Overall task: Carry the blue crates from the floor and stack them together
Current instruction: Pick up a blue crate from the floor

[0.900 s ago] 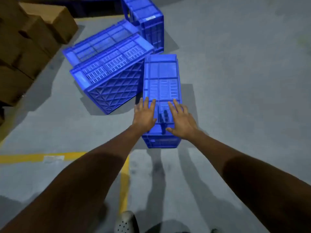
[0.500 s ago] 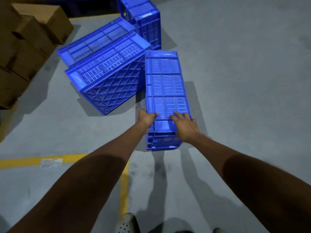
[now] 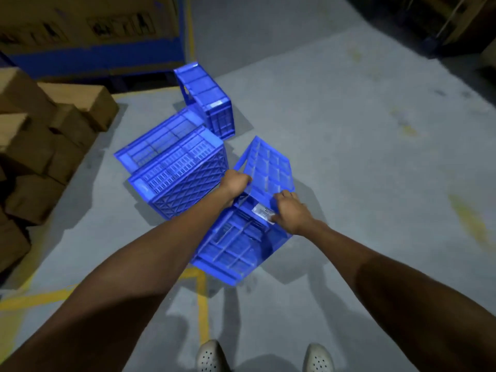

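Grey concrete floor, yellow lines at 6 o'clock. Brown cardboard boxes piled at 9 o'clock; count unclear past the frame edge.

Blue crates: four.
- Three grouped at 11 o'clock: lattice crate on its side, flat crate touching behind it, rear crate furthest.
- Fourth, the held crate, is tilted at centre.

Left hand grips its rim, fingers curled round the edge. Right hand grips the opposite rim, fingers curled over, beside one white label. Two pale shoes at 6 o'clock.
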Action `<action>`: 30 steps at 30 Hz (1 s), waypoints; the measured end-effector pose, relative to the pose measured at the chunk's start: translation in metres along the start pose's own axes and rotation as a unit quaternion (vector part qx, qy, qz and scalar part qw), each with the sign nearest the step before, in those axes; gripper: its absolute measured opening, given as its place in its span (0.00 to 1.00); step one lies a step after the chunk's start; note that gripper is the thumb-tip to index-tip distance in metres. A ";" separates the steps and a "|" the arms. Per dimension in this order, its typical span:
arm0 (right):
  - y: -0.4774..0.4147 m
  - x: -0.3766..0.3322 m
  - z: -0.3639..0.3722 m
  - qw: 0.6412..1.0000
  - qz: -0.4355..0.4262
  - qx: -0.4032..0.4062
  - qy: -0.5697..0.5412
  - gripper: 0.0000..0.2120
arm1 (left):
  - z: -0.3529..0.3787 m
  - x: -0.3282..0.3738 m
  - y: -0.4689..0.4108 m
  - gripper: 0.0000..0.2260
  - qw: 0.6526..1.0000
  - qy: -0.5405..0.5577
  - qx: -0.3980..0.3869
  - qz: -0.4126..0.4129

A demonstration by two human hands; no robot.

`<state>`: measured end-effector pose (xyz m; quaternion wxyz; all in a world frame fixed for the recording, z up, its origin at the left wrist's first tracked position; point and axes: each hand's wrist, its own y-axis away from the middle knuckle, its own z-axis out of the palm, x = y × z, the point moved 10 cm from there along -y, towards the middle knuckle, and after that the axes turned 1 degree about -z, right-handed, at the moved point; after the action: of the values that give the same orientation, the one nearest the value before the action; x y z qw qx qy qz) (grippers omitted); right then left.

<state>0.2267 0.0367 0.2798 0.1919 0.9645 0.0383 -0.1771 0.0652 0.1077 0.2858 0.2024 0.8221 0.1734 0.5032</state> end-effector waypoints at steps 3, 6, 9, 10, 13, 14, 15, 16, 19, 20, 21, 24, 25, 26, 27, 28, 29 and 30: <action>0.034 -0.033 -0.075 0.999 -0.005 0.046 -0.021 0.25 | -0.030 0.070 0.052 0.17 0.998 -0.049 0.006 0.041; 0.072 -0.063 -0.148 0.994 -0.014 0.096 -0.039 0.25 | -0.072 0.140 0.098 0.18 0.992 -0.083 0.050 0.084; 0.106 -0.087 -0.220 0.989 -0.015 0.137 -0.060 0.29 | -0.104 0.217 0.133 0.18 0.984 -0.084 0.072 0.142; 0.116 -0.093 -0.242 0.987 -0.012 0.149 -0.065 0.30 | -0.113 0.241 0.142 0.20 0.981 -0.080 0.079 0.158; 0.138 -0.104 -0.304 0.977 -0.004 0.195 -0.088 0.31 | -0.128 0.313 0.170 0.19 0.972 -0.052 0.062 0.223; 0.144 -0.101 -0.322 0.972 0.004 0.211 -0.100 0.30 | -0.127 0.335 0.178 0.19 0.966 -0.045 0.034 0.252; 0.149 -0.096 -0.338 0.966 0.014 0.229 -0.116 0.28 | -0.123 0.354 0.184 0.21 0.958 -0.046 -0.006 0.285; 0.155 -0.091 -0.354 0.960 0.022 0.247 -0.133 0.26 | -0.117 0.372 0.192 0.23 0.947 -0.050 -0.057 0.313; 0.166 -0.070 -0.388 0.944 0.035 0.272 -0.183 0.26 | -0.096 0.404 0.205 0.26 0.919 -0.078 -0.180 0.342; 0.167 -0.062 -0.397 0.941 0.037 0.276 -0.194 0.27 | -0.089 0.414 0.205 0.23 0.916 -0.071 -0.199 0.342; 0.165 -0.052 -0.409 0.937 0.037 0.284 -0.202 0.28 | -0.081 0.425 0.202 0.19 0.917 -0.052 -0.204 0.338; 0.157 -0.012 -0.453 0.922 0.040 0.325 -0.207 0.23 | -0.051 0.460 0.185 0.18 0.931 0.038 -0.184 0.314; 0.154 0.004 -0.469 0.919 0.050 0.340 -0.191 0.22 | -0.037 0.471 0.178 0.19 0.934 0.067 -0.178 0.302; 0.150 0.020 -0.486 0.918 0.060 0.358 -0.163 0.21 | -0.022 0.482 0.170 0.19 0.937 0.090 -0.174 0.291; 0.146 0.038 -0.500 0.915 0.076 0.374 -0.130 0.21 | -0.005 0.493 0.163 0.17 0.937 0.109 -0.173 0.284; 0.143 0.055 -0.513 0.909 0.097 0.393 -0.098 0.21 | 0.014 0.505 0.160 0.12 0.936 0.121 -0.178 0.278; 0.139 0.073 -0.522 0.903 0.121 0.407 -0.070 0.22 | 0.035 0.517 0.158 0.07 0.935 0.128 -0.187 0.275; 0.136 0.087 -0.528 0.898 0.143 0.413 -0.049 0.23 | 0.054 0.529 0.155 0.04 0.933 0.133 -0.194 0.271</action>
<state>0.5002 0.1140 0.7535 -0.1986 0.9422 -0.1866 -0.1950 0.3555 0.2248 0.7421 0.1887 0.7082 -0.1317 0.6675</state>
